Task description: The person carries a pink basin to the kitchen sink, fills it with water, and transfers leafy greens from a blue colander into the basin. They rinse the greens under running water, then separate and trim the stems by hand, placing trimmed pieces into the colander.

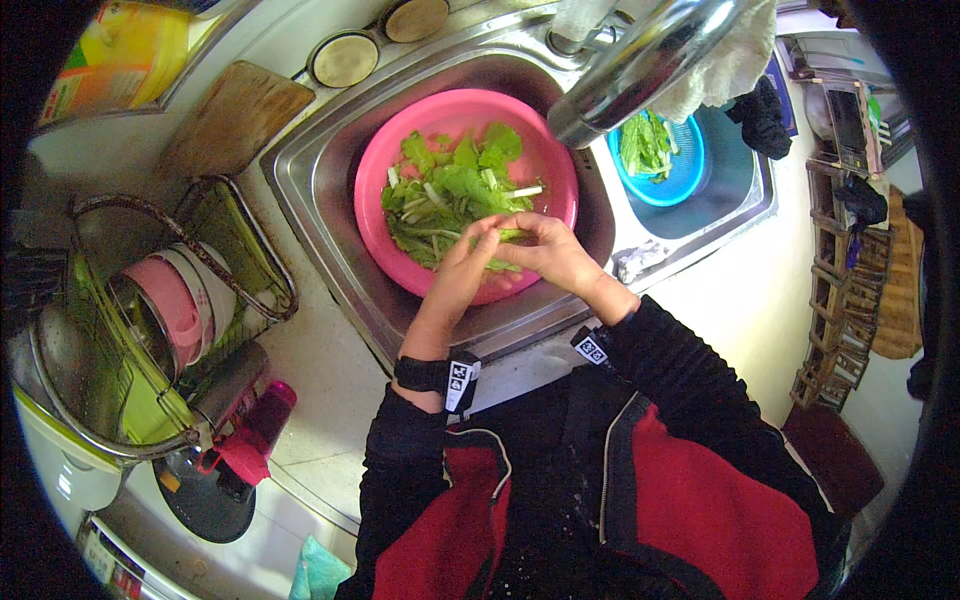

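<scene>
A pink plastic basin (pixel 373 161) stands in the left bowl of a steel sink, with leafy greens (pixel 450 184) and pale stems lying in it. Over the basin's near side, my left hand (pixel 469 259) and my right hand (pixel 547 247) meet, fingertips together on a leafy green (pixel 511 238) held between them. Fingers partly hide that piece. In the right sink bowl, more greens (pixel 646 146) lie in a blue plastic colander (pixel 696 169).
A chrome faucet (pixel 637 75) reaches over the basin's right rim. To the left are a dish rack (pixel 289 289) with bowls, a wooden cutting board (pixel 236 116) and a pink bottle (pixel 270 412). A crumpled cloth or wrapper (pixel 641 259) lies by the right bowl.
</scene>
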Tool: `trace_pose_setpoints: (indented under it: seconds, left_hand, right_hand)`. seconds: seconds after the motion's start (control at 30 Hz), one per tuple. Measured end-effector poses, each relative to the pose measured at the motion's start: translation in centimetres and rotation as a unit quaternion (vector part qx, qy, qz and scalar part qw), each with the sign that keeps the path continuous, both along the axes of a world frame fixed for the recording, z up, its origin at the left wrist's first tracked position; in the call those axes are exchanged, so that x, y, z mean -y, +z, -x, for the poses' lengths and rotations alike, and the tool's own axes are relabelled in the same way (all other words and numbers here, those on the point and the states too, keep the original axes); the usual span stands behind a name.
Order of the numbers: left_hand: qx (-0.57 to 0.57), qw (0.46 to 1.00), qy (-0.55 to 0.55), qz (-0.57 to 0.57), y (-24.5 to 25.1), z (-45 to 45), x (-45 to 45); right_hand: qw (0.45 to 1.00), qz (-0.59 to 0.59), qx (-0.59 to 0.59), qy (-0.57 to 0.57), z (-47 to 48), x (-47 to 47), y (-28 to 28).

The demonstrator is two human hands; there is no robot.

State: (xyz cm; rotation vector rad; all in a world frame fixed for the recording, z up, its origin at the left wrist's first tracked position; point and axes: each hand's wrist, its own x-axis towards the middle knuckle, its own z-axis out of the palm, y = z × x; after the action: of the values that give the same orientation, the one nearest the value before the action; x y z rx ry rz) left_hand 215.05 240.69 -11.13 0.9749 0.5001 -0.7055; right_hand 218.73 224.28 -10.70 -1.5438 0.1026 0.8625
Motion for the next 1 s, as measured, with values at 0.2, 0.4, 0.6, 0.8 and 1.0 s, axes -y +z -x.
trace_pose_setpoints:
  seconds: [0.2,0.4,0.6,0.8,1.0]
  left_hand:
    - [-0.021,0.994,0.011,0.111,0.7,-0.8,1.6]
    - [-0.042,0.991,-0.032,0.123,0.4,-1.0,1.3]
    - [-0.059,0.998,0.009,-0.032,-3.4,0.4,-2.3]
    - [-0.048,0.985,-0.004,-0.163,-7.6,0.8,-3.0]
    - [0.106,0.933,-0.097,-0.329,-11.1,0.4,-2.4]
  right_hand:
    - [0.992,0.022,0.114,-0.047,-0.8,2.8,0.9]
    - [0.985,-0.048,-0.044,-0.160,-4.5,10.6,3.1]
    - [0.956,0.176,0.139,-0.186,-11.0,21.0,1.8]
    - [0.722,0.625,0.243,0.169,-12.7,21.3,-4.2]
    - [0.733,0.550,0.399,-0.020,-12.6,14.5,1.7]
